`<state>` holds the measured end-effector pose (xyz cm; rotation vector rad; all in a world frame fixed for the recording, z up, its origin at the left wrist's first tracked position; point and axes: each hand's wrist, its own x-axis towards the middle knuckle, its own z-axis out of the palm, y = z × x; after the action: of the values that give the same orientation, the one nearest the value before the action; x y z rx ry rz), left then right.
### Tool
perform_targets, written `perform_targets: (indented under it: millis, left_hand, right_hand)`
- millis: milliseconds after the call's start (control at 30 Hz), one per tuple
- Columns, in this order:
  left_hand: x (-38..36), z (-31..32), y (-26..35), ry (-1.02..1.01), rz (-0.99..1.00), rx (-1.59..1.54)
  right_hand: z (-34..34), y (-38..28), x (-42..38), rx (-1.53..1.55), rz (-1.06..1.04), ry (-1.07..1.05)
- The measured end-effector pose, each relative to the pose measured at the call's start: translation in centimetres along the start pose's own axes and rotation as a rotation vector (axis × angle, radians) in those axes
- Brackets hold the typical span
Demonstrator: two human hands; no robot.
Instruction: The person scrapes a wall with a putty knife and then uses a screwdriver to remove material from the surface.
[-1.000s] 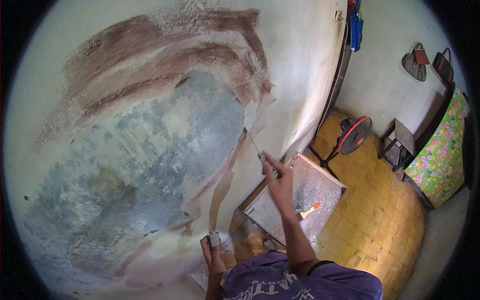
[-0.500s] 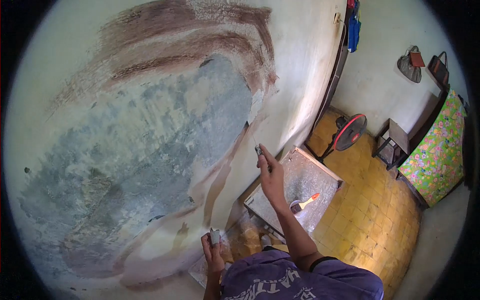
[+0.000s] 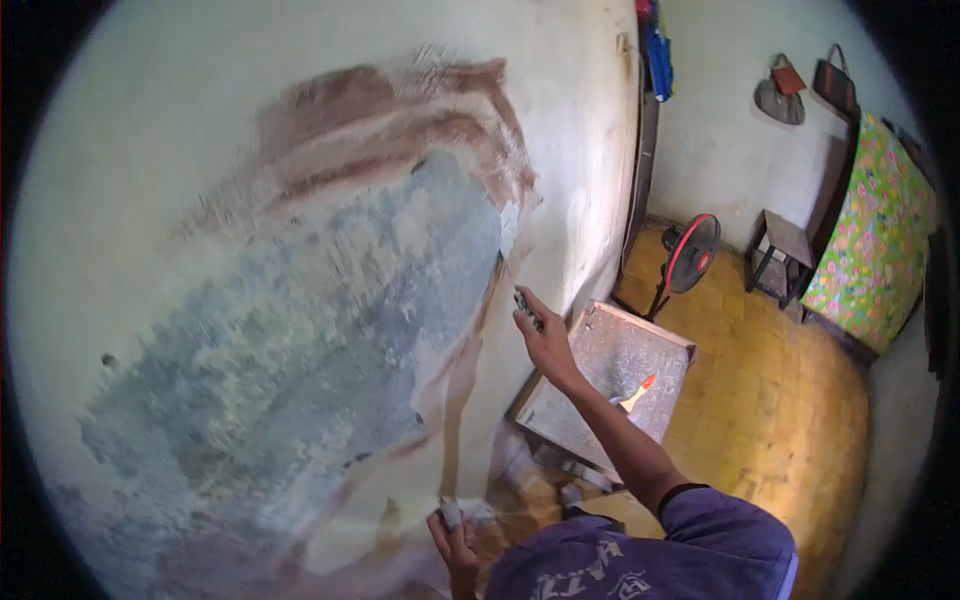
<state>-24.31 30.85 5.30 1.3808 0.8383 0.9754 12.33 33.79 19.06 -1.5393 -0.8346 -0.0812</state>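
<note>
My right hand (image 3: 545,338) is closed around the handle of a putty knife (image 3: 526,304). Its thin blade reaches up to the right edge of a large grey plaster patch (image 3: 330,300) on the pale wall. Low down, close by the wall, my left hand (image 3: 456,548) grips a small grey-white flat piece (image 3: 450,514) that sticks up from the fingers; its exact kind I cannot tell. Reddish-brown smears (image 3: 390,125) border the patch above, and a brown streak (image 3: 460,420) runs down the wall between my two hands.
A speckled table (image 3: 600,345) stands beside my right forearm, with a paintbrush (image 3: 637,393) on it. Behind it are a fan (image 3: 692,254), a small wooden stool (image 3: 785,240) and a floral cloth (image 3: 875,235). Bags (image 3: 780,100) hang on the far wall.
The view has shifted, so the patch looks smaller and lower while the bags and stool sit further left. Both hands keep their grip, the putty knife still at the patch's right edge.
</note>
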Motion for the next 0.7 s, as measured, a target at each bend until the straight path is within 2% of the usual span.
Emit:
perform_targets:
  millis: [100, 133, 233, 267, 300, 333, 367, 433, 533, 600, 633, 667, 700]
  left_hand:
    - [0.0, -0.3, 1.7, -0.056, -0.041, -0.28]
    - [0.4, -0.8, 1.4, -0.069, -0.062, -0.256]
    - [0.6, -1.5, 1.2, -0.078, -0.02, -0.243]
    - [1.1, -2.4, -0.5, -0.119, 0.069, -0.123]
    - [1.5, -3.6, -3.4, -0.157, 0.155, -0.003]
    - [2.0, -3.8, -3.6, -0.194, 0.241, 0.116]
    - [2.3, -3.9, -3.8, -0.134, 0.048, 0.029]
    - [2.1, -2.9, 1.1, -0.015, -0.354, -0.127]
    - [1.2, -3.1, 2.1, -0.081, -0.104, -0.205]
    - [2.6, -5.3, -3.9, -0.088, -0.188, -0.163]
    - [3.0, -5.3, -4.4, -0.087, -0.236, -0.146]
    - [2.2, -5.4, -4.8, -0.08, -0.204, -0.152]
    - [1.4, -4.2, -1.5, -0.069, -0.169, -0.16]
  right_hand:
    - [-1.2, -1.0, 3.9, -0.066, 0.102, 0.068]
    - [-0.9, 2.1, 6.1, -0.07, -0.051, 0.184]
    - [-2.6, 1.0, 8.4, 0.032, 0.05, 0.145]
    - [-2.5, 1.3, 8.1, -0.064, -0.002, 0.123]
    - [-2.5, 0.1, 7.6, -0.068, 0.025, 0.093]
    - [-2.7, -1.9, 7.0, -0.074, 0.053, 0.062]
    - [-3.0, -3.0, 6.8, -0.081, 0.081, 0.031]
    - [-3.2, -0.5, 9.5, -0.145, 0.071, 0.096]
    - [-4.3, -1.3, 12.3, 0.044, 0.224, 0.111]
    - [-4.2, -2.6, 10.5, -0.052, 0.179, 0.072]
    - [-3.7, -2.3, 9.1, -0.061, 0.111, 0.054]
    - [-3.3, -2.0, 7.8, -0.068, 0.042, 0.037]
    - [-3.3, -2.0, 7.0, -0.039, 0.048, -0.017]
